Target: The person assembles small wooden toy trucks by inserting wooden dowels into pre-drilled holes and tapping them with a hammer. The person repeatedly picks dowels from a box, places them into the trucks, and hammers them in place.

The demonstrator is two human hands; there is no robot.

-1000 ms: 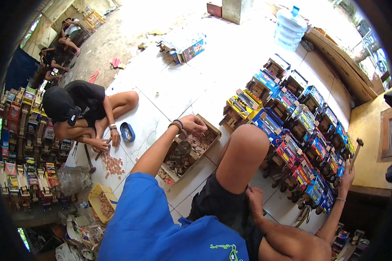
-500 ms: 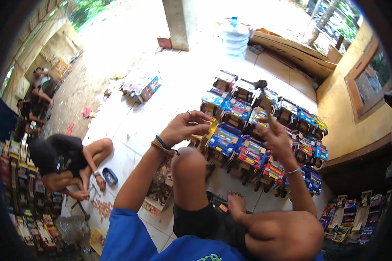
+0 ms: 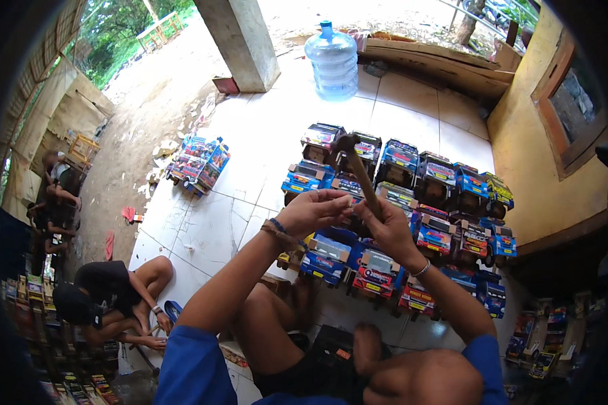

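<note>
My right hand (image 3: 388, 233) grips a hammer (image 3: 363, 179) by its wooden handle, the dark head pointing up and away from me. My left hand (image 3: 312, 212) is pinched closed, its fingertips close to the right hand's. Something small and pale seems to sit between the fingertips, too tiny to name. Below and beyond both hands stand rows of toy trucks, among them a blue truck (image 3: 325, 259) and a red truck (image 3: 375, 273) nearest me.
A toy truck (image 3: 199, 164) stands apart on the white tiles to the left. At the back is a large water bottle (image 3: 332, 64) near a concrete pillar (image 3: 240, 44). A co-worker (image 3: 111, 293) sits low at the left, with more toy trucks (image 3: 30, 297) piled beside.
My hands have come together from apart, the left moving right and the right moving left with the hammer. The whole view has shifted, and my left knee has dropped lower.
</note>
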